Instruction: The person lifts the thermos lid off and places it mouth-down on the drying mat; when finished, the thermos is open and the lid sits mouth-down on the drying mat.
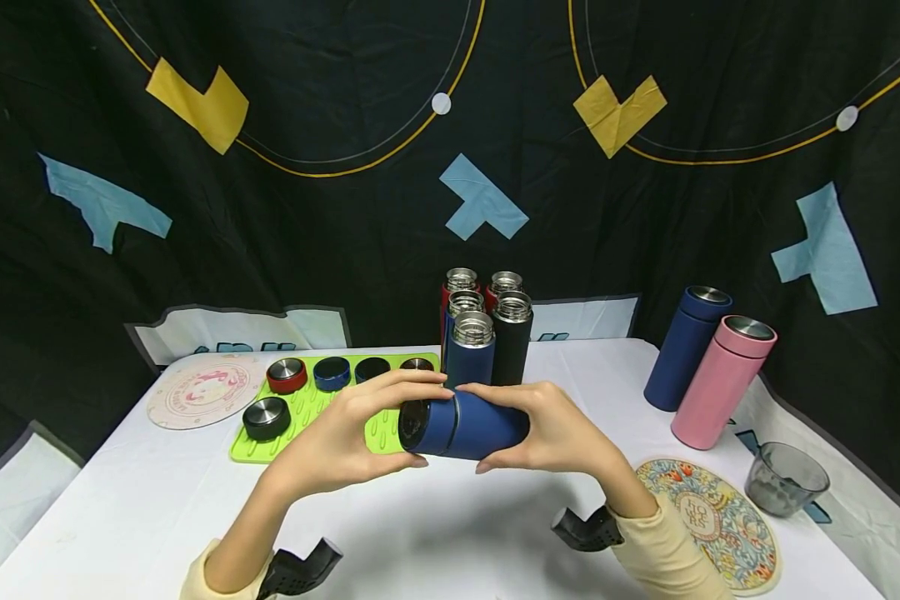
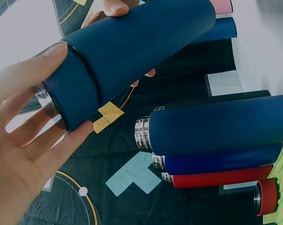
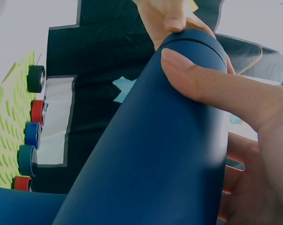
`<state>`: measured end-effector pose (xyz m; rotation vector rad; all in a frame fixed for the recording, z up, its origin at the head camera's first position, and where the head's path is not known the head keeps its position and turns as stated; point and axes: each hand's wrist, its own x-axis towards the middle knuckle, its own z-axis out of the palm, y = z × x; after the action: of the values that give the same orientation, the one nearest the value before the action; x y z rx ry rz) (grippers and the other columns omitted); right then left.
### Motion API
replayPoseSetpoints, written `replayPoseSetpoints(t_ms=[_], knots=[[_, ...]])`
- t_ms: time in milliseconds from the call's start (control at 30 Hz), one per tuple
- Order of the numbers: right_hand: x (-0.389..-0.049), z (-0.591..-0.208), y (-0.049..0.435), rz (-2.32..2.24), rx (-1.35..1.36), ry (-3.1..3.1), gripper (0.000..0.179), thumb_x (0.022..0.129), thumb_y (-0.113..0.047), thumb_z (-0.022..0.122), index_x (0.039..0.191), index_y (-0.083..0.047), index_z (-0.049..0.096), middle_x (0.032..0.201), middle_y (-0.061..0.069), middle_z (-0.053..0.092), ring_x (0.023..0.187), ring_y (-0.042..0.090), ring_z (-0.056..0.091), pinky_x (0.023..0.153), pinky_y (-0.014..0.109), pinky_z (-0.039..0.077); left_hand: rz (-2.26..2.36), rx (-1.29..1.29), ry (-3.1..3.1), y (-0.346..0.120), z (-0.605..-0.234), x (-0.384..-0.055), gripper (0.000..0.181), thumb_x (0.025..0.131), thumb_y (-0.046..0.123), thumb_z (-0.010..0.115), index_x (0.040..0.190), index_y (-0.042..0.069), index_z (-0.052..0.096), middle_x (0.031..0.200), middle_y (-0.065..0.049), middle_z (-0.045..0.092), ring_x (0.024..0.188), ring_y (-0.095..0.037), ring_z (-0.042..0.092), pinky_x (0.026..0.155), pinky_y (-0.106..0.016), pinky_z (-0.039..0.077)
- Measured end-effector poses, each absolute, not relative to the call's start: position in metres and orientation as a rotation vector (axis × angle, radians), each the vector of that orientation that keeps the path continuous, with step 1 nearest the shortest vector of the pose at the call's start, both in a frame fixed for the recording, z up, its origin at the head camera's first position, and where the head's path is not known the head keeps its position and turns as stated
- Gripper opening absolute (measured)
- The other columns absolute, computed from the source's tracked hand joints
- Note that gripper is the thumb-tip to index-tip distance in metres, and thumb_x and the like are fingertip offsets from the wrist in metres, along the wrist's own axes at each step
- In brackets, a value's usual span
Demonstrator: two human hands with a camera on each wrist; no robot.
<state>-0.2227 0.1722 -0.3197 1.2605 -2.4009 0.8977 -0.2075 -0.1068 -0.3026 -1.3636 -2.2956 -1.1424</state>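
A dark blue thermos bottle (image 1: 487,427) is held off the table, tipped nearly level, its lid end toward the left. My left hand (image 1: 337,437) grips the blue lid (image 2: 72,86), thumb on one side and fingers on the other. Around the bottle's body my right hand (image 1: 562,429) is wrapped, its thumb near the seam in the right wrist view. The lid sits against the body with a thin dark seam between them. Behind, lidless bottles stand in a cluster, including a blue one (image 1: 470,354) and a black one (image 1: 513,342).
On the left, a green mat (image 1: 300,425) bears several lids, among them a red lid (image 1: 287,377) and a black lid (image 1: 266,418). A round pink-print mat (image 1: 202,392) lies beyond. To the right are a pink bottle (image 1: 720,387), a blue bottle (image 1: 682,350), a patterned mat (image 1: 708,521) and a glass (image 1: 783,482).
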Motion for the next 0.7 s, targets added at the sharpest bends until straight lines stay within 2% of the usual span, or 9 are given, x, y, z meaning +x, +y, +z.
replayPoseSetpoints(t_ms=[133,433,567,700], knots=[[-0.2243,-0.3202,0.1733,0.935,1.269,-2.419,0.079,0.068,-0.046,0.085,0.137,-0.021,0.055,0.117,-0.001,0.066,0.095,0.011,0.065,0.078,0.028,0.056,-1.138,-1.378,-2.270,-0.1066,-0.3031,-0.2086,0.066,0.073,0.015,0.086,0.132,0.021,0.058,0.137,0.002,0.052,0.124,-0.021,0.049,0.089,-0.038,0.053],[-0.2195,-0.3195,0.1659,0.727,1.140,-2.293,0.082,0.062,-0.036,0.092,0.135,-0.021,0.057,0.118,0.000,0.067,0.099,0.012,0.065,0.078,0.033,0.056,-1.242,-1.114,-2.322,-0.1037,-0.3036,-0.2087,0.069,0.072,0.032,0.086,0.133,0.021,0.056,0.131,0.002,0.056,0.112,-0.020,0.057,0.078,-0.026,0.056],[-0.2174,-0.3188,0.1640,0.647,1.102,-2.253,0.081,0.062,-0.036,0.092,0.134,-0.020,0.058,0.119,0.002,0.066,0.102,0.015,0.065,0.078,0.035,0.056,-1.256,-1.051,-2.336,-0.1031,-0.3035,-0.2095,0.068,0.073,0.033,0.085,0.132,0.020,0.056,0.129,0.002,0.058,0.107,-0.019,0.060,0.077,-0.025,0.056],[-0.2162,-0.3181,0.1645,0.630,1.101,-2.246,0.082,0.061,-0.038,0.091,0.134,-0.020,0.058,0.118,0.002,0.067,0.102,0.015,0.065,0.077,0.035,0.056,-1.239,-1.082,-2.340,-0.1041,-0.3033,-0.2097,0.069,0.073,0.034,0.085,0.133,0.022,0.056,0.130,0.003,0.057,0.111,-0.018,0.057,0.080,-0.027,0.055]])
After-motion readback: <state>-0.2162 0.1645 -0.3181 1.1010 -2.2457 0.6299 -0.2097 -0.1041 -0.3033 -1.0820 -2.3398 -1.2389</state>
